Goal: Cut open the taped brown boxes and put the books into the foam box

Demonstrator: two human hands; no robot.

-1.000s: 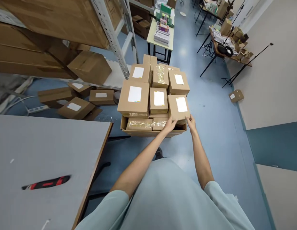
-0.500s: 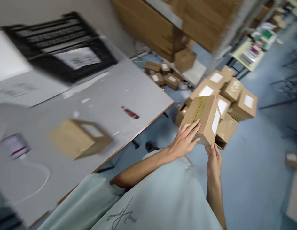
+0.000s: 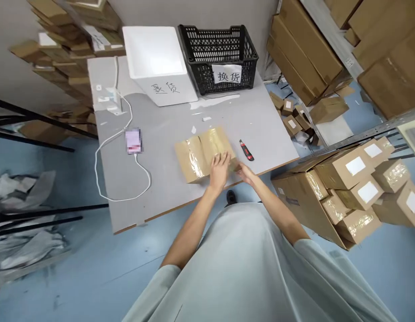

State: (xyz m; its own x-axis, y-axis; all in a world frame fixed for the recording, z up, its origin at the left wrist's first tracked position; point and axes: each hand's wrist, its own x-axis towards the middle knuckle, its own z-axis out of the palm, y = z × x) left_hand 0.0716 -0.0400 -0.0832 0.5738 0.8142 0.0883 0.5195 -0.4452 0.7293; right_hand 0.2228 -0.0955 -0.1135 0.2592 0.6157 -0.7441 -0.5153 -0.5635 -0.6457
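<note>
Two taped cardboard boxes sit side by side on the grey table [image 3: 167, 179]. My left hand [image 3: 220, 173] rests on top of the right-hand cardboard box [image 3: 215, 139], fingers bent over its near edge. At that box's right end, my right hand [image 3: 246, 173] grips the lower corner, its fingertips partly hidden. The other cardboard box [image 3: 193, 156] lies against it on the left, with shiny tape along its top. A red and black utility knife [image 3: 246, 150] lies just right of the boxes.
A white foam bin [image 3: 167, 89] and a black plastic crate [image 3: 224, 76] stand at the table's back. A phone [image 3: 133, 141] on a white cable lies left. To the right, a large carton [image 3: 301, 201] overflows with labelled boxes; shelving [image 3: 354, 62] rises behind it.
My view has swung left from the pile of boxes to the table. Both hands have brought the held box from above the pile onto the table, beside the other box.
</note>
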